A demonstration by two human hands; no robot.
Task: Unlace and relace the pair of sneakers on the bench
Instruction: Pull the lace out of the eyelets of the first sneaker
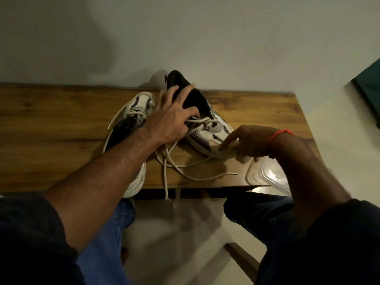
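Note:
Two white sneakers with black lining lie on the wooden bench (51, 124). The left sneaker (133, 108) lies along the bench under my left forearm, its heel over the front edge. The right sneaker (205, 120) lies tilted, its black opening toward the wall. My left hand (170, 118) reaches over its lace area with fingers spread, the thumb by the black opening. My right hand (244, 142) grips that sneaker's toe. Loose white laces (185, 167) trail across the bench, and one end hangs over the front edge.
A clear plastic lid or container (267, 175) lies at the bench's front right corner under my right wrist. The wall stands directly behind the bench. My knees in blue jeans (115, 223) are below the front edge. A dark green object (370, 89) is at far right.

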